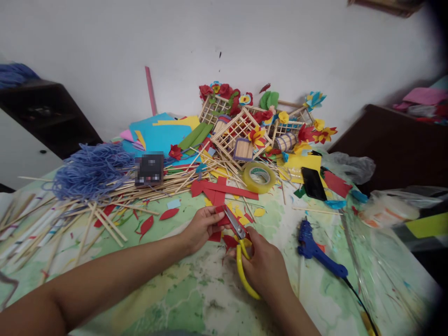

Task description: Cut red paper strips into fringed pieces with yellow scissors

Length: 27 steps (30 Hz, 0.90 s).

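My left hand [203, 228] pinches a small piece of red paper [221, 219] just above the table. My right hand [264, 268] is closed round the yellow handles of a pair of scissors [238, 233], whose metal blades are at the red piece. More red scraps [229, 241] lie under the blades. Red petal-shaped cutouts [169, 214] rest on the green patterned table cover [196, 289] to the left.
A blue glue gun [317, 249] lies to the right, a tape roll [259, 177] and black phone [313, 183] beyond. Red strips [224, 189], wooden sticks [105, 219], blue yarn [91, 170], coloured sheets and stick frames with paper flowers [245, 126] crowd the far side. Plastic bags sit at right.
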### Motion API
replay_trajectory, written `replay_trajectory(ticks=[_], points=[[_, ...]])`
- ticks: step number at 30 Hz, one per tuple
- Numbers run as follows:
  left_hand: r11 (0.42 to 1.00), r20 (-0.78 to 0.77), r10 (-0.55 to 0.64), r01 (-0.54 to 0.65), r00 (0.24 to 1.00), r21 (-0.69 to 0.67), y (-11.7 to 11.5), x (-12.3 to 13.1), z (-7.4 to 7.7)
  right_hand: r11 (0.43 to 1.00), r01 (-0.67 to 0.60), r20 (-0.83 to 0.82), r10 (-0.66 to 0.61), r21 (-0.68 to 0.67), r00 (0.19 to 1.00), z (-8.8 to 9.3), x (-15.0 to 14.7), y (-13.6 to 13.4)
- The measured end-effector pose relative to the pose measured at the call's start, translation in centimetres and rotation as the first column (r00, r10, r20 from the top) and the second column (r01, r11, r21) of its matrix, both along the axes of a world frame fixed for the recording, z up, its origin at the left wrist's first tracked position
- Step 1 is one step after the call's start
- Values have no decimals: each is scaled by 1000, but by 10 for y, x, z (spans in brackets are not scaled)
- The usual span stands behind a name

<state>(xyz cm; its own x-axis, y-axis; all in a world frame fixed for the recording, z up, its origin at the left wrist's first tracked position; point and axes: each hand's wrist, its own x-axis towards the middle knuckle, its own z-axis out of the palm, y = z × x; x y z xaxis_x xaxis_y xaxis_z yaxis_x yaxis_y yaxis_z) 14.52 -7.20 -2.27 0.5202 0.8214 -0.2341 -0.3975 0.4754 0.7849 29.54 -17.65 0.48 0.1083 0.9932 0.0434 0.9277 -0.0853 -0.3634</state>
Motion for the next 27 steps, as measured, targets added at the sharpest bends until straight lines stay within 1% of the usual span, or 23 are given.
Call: replay_trajectory(ticks=[7, 13, 20, 27], points=[[999, -9, 29, -29, 1000, -24, 0, -1, 1, 1000, 2, -27, -3, -11, 1000, 1, 0, 1], [999, -10, 54, -54, 999, -7, 0, -2, 0, 1000, -3, -38, 3, -7, 999, -1, 2, -1], [995, 35, 101, -101, 994, 4, 1, -1, 0, 1000, 4, -59, -4, -12, 998, -1, 3, 0], [993, 16, 119, -119, 993, 1, 1, 0, 3, 1000, -2, -52, 1, -15, 999, -6, 4, 1]])
